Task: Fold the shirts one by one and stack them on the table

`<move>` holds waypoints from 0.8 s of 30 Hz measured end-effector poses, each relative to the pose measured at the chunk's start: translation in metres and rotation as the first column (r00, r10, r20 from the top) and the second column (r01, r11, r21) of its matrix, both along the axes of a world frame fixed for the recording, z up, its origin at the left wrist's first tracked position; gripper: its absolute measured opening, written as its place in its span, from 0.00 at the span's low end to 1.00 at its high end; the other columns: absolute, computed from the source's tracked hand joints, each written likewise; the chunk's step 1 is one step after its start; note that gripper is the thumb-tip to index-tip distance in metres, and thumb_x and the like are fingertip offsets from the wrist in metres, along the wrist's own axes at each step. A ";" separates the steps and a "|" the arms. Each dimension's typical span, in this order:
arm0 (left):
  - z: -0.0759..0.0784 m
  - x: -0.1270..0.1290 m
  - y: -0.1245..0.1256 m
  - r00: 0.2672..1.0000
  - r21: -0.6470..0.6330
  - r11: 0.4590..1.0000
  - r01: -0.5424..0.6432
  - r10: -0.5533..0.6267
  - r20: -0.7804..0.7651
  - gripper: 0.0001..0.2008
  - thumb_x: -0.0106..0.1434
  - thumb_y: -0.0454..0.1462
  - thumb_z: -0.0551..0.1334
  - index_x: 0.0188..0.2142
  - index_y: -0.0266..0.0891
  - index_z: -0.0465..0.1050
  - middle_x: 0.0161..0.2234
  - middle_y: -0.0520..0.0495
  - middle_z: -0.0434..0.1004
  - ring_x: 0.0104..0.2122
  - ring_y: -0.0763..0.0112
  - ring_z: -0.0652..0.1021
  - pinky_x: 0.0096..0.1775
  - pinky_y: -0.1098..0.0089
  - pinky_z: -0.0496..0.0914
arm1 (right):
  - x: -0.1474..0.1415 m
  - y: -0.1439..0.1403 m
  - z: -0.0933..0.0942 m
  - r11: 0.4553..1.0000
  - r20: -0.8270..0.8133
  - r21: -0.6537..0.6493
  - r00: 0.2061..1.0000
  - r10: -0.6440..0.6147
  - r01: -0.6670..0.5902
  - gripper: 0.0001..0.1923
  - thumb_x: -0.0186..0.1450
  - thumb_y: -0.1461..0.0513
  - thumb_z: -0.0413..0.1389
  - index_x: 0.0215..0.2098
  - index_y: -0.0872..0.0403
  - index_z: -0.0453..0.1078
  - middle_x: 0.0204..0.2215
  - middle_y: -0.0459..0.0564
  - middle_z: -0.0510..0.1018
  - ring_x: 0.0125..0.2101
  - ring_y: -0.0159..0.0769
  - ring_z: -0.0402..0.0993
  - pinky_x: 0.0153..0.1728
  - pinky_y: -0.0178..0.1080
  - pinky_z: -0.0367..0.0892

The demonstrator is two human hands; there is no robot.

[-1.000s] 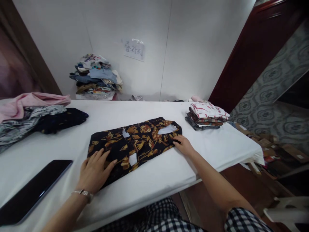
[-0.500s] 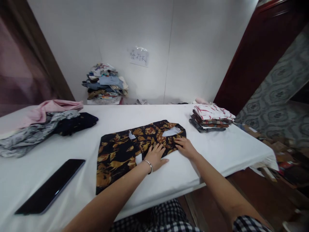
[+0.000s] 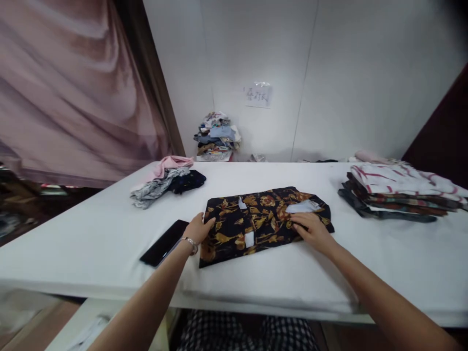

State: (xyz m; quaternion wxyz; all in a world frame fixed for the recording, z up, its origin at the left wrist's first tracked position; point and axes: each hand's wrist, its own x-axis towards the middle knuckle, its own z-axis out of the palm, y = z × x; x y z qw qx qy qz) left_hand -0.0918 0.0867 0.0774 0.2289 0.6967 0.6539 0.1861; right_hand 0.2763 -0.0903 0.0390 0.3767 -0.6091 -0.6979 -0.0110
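A folded black shirt (image 3: 234, 226) with a brown and gold floral print lies flat on the white-covered table, its collar end to the right. Pale patches show at its collar opening and along its middle. My left hand (image 3: 197, 229) is at the shirt's left edge, thumb and fingers apart; whether any fingertip is under the cloth is hidden. Near the collar, my right hand (image 3: 314, 231) rests on the shirt with its fingers reaching left over the print. A dark phone (image 3: 166, 242) lies beside my left wrist.
Folded garments (image 3: 402, 187) are stacked at the right. Loose clothes (image 3: 164, 183), pink, grey and dark, lie at the back left. Behind the table (image 3: 91, 248) rises another clothes pile (image 3: 218, 139), near a wall with a paper sign (image 3: 258, 95). A pink curtain (image 3: 76, 87) hangs left.
My left hand has moved from the shirt's middle to its left edge. My right hand has shifted from the near right edge onto the print below the collar. The view has swung left.
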 end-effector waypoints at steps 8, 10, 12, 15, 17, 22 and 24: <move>-0.005 0.007 0.011 0.933 -0.279 0.960 -0.029 0.126 0.337 0.15 0.58 0.45 0.66 0.37 0.35 0.76 0.37 0.39 0.85 0.40 0.57 0.83 0.38 0.66 0.76 | -0.130 0.059 0.035 0.924 -0.047 -0.283 0.966 0.254 -0.257 0.29 0.67 0.55 0.53 0.65 0.55 0.63 0.65 0.59 0.63 0.65 0.48 0.57 0.65 0.53 0.53; -0.004 0.009 0.009 0.907 -0.317 0.949 -0.010 0.142 0.396 0.12 0.55 0.44 0.68 0.32 0.37 0.75 0.33 0.41 0.85 0.36 0.58 0.84 0.34 0.67 0.77 | -0.146 0.069 0.025 0.881 0.017 -0.414 0.966 0.258 -0.228 0.31 0.67 0.55 0.54 0.65 0.59 0.61 0.66 0.63 0.58 0.67 0.52 0.52 0.66 0.55 0.46; 0.002 0.011 0.007 0.883 -0.328 0.945 -0.002 0.155 0.443 0.12 0.52 0.43 0.70 0.30 0.38 0.74 0.30 0.42 0.84 0.33 0.58 0.83 0.33 0.67 0.77 | -0.152 0.076 0.013 0.846 0.020 -0.485 0.964 0.264 -0.221 0.31 0.67 0.55 0.55 0.64 0.62 0.63 0.66 0.66 0.57 0.68 0.53 0.49 0.67 0.56 0.43; 0.017 0.017 0.007 0.853 -0.319 0.947 0.034 0.139 0.503 0.12 0.51 0.42 0.71 0.29 0.38 0.74 0.28 0.43 0.84 0.30 0.60 0.83 0.32 0.66 0.77 | -0.147 0.082 0.000 0.860 -0.160 -0.418 0.956 0.247 -0.292 0.28 0.65 0.56 0.56 0.61 0.58 0.67 0.65 0.63 0.62 0.66 0.50 0.55 0.66 0.54 0.46; 0.031 0.027 0.010 0.837 -0.302 0.950 0.085 0.097 0.539 0.12 0.51 0.42 0.71 0.29 0.37 0.74 0.28 0.42 0.83 0.29 0.61 0.83 0.32 0.66 0.77 | -0.137 0.085 -0.001 0.904 -0.398 -0.291 0.899 0.182 -0.312 0.25 0.64 0.55 0.56 0.57 0.54 0.71 0.61 0.58 0.70 0.62 0.46 0.63 0.65 0.52 0.53; 0.061 0.091 0.018 0.813 -0.214 0.949 0.229 -0.066 0.579 0.14 0.51 0.42 0.72 0.33 0.36 0.74 0.31 0.44 0.83 0.30 0.65 0.82 0.34 0.69 0.76 | -0.099 0.090 0.021 0.967 -0.950 -0.113 0.310 -0.038 -0.227 0.22 0.62 0.49 0.58 0.51 0.49 0.71 0.50 0.54 0.79 0.49 0.42 0.76 0.54 0.49 0.68; 0.065 0.133 0.014 0.818 -0.189 0.943 0.272 -0.124 0.562 0.15 0.51 0.41 0.72 0.35 0.37 0.74 0.30 0.45 0.82 0.29 0.67 0.81 0.32 0.71 0.74 | -0.079 0.088 0.031 0.959 -0.993 -0.107 0.084 -0.088 -0.261 0.21 0.64 0.48 0.56 0.51 0.47 0.68 0.48 0.53 0.79 0.45 0.41 0.79 0.48 0.47 0.73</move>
